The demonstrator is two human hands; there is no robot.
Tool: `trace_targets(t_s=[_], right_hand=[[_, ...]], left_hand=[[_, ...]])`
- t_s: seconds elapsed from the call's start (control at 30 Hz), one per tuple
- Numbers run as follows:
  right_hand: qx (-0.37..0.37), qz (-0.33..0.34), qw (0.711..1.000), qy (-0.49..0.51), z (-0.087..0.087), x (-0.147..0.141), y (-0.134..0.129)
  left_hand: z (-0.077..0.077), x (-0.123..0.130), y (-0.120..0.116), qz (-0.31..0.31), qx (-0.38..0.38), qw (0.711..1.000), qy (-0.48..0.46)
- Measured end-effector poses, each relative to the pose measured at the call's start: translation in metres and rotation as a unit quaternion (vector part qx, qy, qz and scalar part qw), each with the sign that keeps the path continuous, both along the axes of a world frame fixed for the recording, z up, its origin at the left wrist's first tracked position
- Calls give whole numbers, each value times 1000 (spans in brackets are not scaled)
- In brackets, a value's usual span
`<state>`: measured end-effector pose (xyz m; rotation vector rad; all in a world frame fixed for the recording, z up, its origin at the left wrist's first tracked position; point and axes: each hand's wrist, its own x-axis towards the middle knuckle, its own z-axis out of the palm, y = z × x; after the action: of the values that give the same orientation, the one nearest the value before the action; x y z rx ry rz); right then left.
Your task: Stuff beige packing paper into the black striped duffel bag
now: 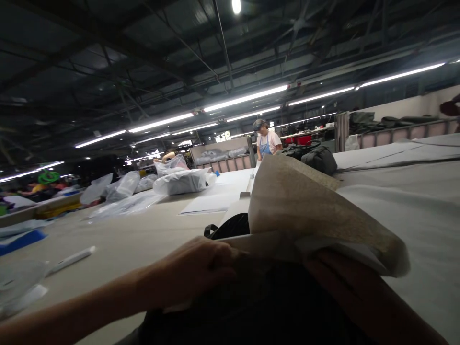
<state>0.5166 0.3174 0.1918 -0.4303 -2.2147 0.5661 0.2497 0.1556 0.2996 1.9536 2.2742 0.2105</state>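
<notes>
Low in the middle of the frame, a curled sheet of stiff beige paper (309, 211) rises from a dark fabric bundle (251, 306) that lies on the long cutting table (118, 244). The left hand (196, 273) rests on the bundle at the sheet's lower edge, fingers curled down and pressed together over the paper's hem. The right hand (345, 282) sits under the drooping right side of the sheet; its fingers are hidden by the paper, so I cannot tell whether it pinches the sheet or only props it.

The sheet bows over heavily toward the lower right, and in my judgement it could crease or slip off the bundle, since only its lower edge looks pinned. A black strap loop (230, 227) just behind the left hand could catch the paper's edge.

Further out, a white marker-like stick (72, 258) lies at the left of the frame, well apart from the hands. Clear plastic bags (179, 182) are heaped in the middle distance, with flat white sheets (212, 201) beside them. A dark bag (318, 158) stands behind the curled paper, and a co-worker in a blue apron (268, 141) stands beyond the table's far end.
</notes>
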Motion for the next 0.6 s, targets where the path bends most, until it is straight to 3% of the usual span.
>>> trace_targets(t_s=[0.07,0.17,0.23,0.3,0.43,0.53,0.6], right_hand=[[-8,-6,1000,-10,4,4,-2],[-13,-24,999,-32,3,8,-1],[-20,-31,998,-57,-1,8,2],[-38,-39,995,-84,-8,7,4],[-93,-90,987,-96,-17,2,3],[-101,-116,983,-101,-18,0,1],[-78,-101,985,-118,-17,0,0]], left_hand=[[8,-19,-14,82,39,993,81],[-3,-44,-30,167,104,972,127],[-13,-49,-32,149,90,980,95],[-13,-45,-27,119,57,989,60],[12,-25,-11,91,102,991,-12],[24,-11,6,31,180,964,-194],[20,-2,23,-39,225,931,-285]])
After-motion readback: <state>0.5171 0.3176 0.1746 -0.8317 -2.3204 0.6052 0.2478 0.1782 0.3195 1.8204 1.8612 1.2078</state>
